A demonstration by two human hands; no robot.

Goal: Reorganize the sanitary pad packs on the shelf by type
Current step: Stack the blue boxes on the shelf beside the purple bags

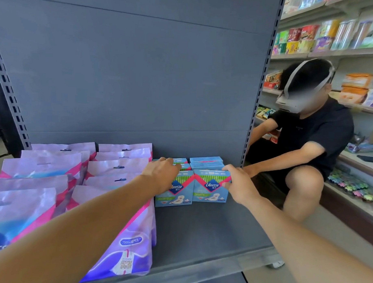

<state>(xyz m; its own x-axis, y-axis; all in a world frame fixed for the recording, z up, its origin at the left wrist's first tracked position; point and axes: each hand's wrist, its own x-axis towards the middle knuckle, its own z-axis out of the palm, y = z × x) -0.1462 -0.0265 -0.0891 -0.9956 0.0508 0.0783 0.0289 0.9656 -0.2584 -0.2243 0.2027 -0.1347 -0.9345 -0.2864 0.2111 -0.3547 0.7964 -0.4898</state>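
Head view: both bare forearms stretched forward and slightly down over the dark grey shelf (210, 227), converging on the blue packs at its back. Left hand (162, 175) palm down, fingers curled over the top edge of the front left blue pack (175, 190), gripping it from the left side. Right hand (238, 184) turned inward, fingers hooked over the top right corner of the front right blue pack (210, 187) and thumb against its right face, pinching that corner. 2 front packs standing upright, side by side and touching, more blue packs (206, 161) lined up close behind them against the grey back panel (141, 76). Printed on both fronts: "Libresse" in white on a dark blue diamond edged in pink, a green striped band above, a pad drawing below, and a greenish number too small to read. To the left, just beside the blue group, rows of lilac bags (117, 166) with pink stripes, leaning back in overlapping files; on the nearest lilac bag (131, 251) "7300+" in a blue oval, the rest of its lettering illegible. Far left bag (16, 215) showing part of "Libresse". Off to the right, a crouching person in a black shirt (313, 128) wearing a head-mounted rig, beside stocked shelves (311, 40).
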